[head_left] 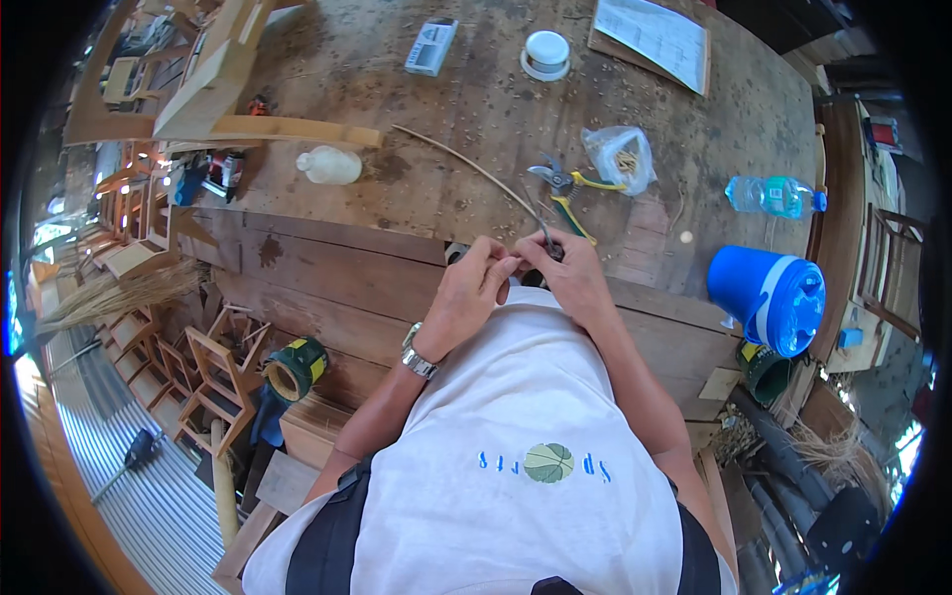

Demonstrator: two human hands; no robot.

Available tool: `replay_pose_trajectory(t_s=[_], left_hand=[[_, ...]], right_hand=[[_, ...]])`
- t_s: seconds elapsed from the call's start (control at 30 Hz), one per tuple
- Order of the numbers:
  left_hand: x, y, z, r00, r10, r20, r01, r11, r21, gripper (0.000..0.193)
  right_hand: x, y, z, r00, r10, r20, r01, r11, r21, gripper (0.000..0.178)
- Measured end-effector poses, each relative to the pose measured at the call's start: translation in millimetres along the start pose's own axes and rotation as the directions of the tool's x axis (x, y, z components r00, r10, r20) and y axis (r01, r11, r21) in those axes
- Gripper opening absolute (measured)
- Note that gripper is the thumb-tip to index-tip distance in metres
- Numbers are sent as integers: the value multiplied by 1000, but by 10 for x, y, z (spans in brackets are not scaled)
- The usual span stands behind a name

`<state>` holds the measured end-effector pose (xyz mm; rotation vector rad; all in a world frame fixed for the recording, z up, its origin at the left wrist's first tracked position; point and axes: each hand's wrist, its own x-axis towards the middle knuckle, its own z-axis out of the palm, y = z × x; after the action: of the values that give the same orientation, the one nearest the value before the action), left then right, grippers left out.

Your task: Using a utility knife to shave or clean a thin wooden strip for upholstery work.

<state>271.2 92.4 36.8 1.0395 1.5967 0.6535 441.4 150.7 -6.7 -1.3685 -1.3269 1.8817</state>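
My two hands meet at the near edge of the wooden workbench (327, 220), in front of my white shirt. My left hand (466, 293) pinches thumb and fingers together; whatever is between them is too small to make out. Closed beside it, my right hand (575, 283) grips a dark, narrow blade-like tool (547, 238). A thin cane strip (456, 157) lies across the bench, its near end running towards the right hand. Pruning shears (561, 181) with yellow handles lie just beyond that hand. A clear plastic bag (625, 149) holding small tan pieces touches them.
Wooden chair frames (213, 89) stand at the left. On the bench are a whitish bottle (330, 166), a small box (431, 47), a round white container (545, 55), a clipboard with papers (650, 40) and a water bottle (773, 196). A blue jug (764, 297) stands right.
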Motion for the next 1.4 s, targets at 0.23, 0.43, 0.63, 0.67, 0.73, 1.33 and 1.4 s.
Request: replay_pose_trajectory(t_s=[0.23, 0.43, 0.63, 0.67, 0.73, 1.33, 1.4], left_hand=[[35, -12, 182, 999, 29, 17, -31, 987, 158, 27], [30, -14, 264, 986, 53, -158, -44, 997, 57, 28], [296, -454, 328, 967, -93, -236, 76, 994, -79, 31], [306, -499, 310, 968, -92, -232, 78, 995, -70, 31], [329, -526, 270, 935, -219, -279, 146, 955, -258, 31], [968, -872, -393, 918, -213, -334, 111, 948, -300, 36], [1255, -1011, -443, 942, -165, -294, 88, 962, -258, 33]], right_hand=[[1, 33, -360, 962, 245, 118, -268, 932, 245, 19], [368, 1256, -1427, 783, -224, -581, 63, 957, -284, 33], [664, 2082, -2174, 652, -431, -624, -340, 569, -749, 55], [669, 1941, -2154, 685, -418, -597, -402, 466, -788, 55], [679, 1794, -2119, 713, -394, -580, -463, 357, -811, 55], [1229, 1108, -632, 956, -290, -30, 22, 174, -985, 92], [1200, 1134, -632, 951, -310, -4, 58, 188, -980, 91]])
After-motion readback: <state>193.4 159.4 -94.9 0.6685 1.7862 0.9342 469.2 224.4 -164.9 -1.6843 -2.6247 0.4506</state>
